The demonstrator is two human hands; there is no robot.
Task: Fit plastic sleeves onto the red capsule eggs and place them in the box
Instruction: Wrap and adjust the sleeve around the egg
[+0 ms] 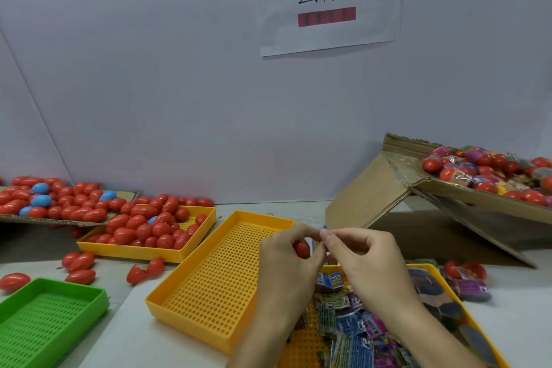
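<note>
Left hand (288,251) grips red egg (301,249); right hand (363,254) pinches plastic sleeve (316,240) at egg's 2 o'clock. Cardboard box (397,185) at 2 o'clock of hands.

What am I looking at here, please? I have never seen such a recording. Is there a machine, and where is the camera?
There is no machine. A person wears one camera on the head, looking forward and down at their own two hands. The left hand holds a red capsule egg. The right hand pinches a thin plastic sleeve beside that egg. On the table lie an empty yellow tray, a yellow tray of bare red eggs, a green tray, and a tray of flat printed sleeves. At the right, a cardboard box holds eggs already sleeved.
</note>
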